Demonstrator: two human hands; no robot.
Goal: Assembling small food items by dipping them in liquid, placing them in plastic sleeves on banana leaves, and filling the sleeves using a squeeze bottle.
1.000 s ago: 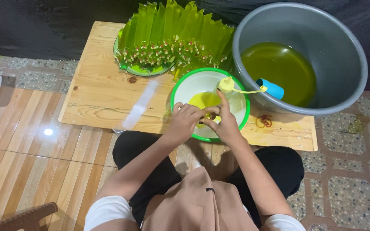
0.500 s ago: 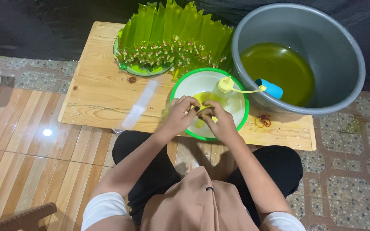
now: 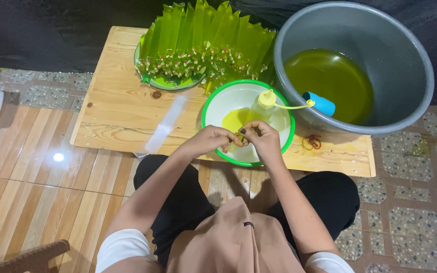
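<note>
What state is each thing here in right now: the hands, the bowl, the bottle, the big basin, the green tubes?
left hand: fingertips pinched on a small yellow item over the bowl.
right hand: pinching the same item.
green-rimmed bowl: upright, a little yellow liquid inside.
squeeze bottle: standing in the bowl, nozzle capped.
grey basin: partly filled with green liquid.
green tubes: filled, tied, stacked on a plate.
rubber bands: loose on the table.

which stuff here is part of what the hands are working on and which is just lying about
In hand:
- left hand and right hand, pinching a small yellow piece
- green-rimmed bowl
- squeeze bottle

Lying about:
- grey tub
- tray of green tubes
- rubber bands
- clear strip
</note>
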